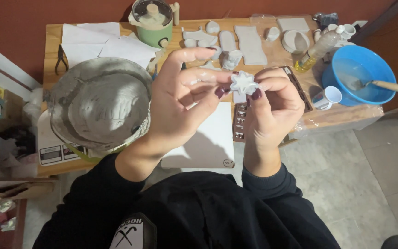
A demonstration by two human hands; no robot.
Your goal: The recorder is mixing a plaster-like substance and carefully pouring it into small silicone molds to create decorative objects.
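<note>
Nearest the camera, a black sleeved top fills the bottom of the view, with a rounded black patch bearing a white crossed emblem (132, 234) on the chest. Above it, both bare hands meet over the table's near edge. The left hand (180, 99) and the right hand (272, 103) pinch between them a small white star-shaped plaster cast (243, 83), matt and chalky, with rounded points; fingertips with dark red nails close on its edges from both sides, and the other fingers curl loosely. The cast is held in the air, above a flat white square board (208, 138) that lies on the wooden table (51, 41).

Just right of the board lies a dark brown mould tray (240, 122) with small pale pieces in its cells. To the left sits a large grey rubbery mixing bowl (100, 103), crusted with dried plaster, resting on a white sheet whose near corner carries black-and-white rectangular labels (51, 154).

On the right stands a smooth blue plastic bowl (360, 74) with a wooden-handled tool in it, a small white cup beside it. Further back lie many white plaster shapes (249, 44), flat slabs and rounded pieces, a clear bottle of yellow liquid (316, 50), white paper sheets, black pliers (61, 57) and, at the far edge, a pale green pot with a glass lid (154, 20)
</note>
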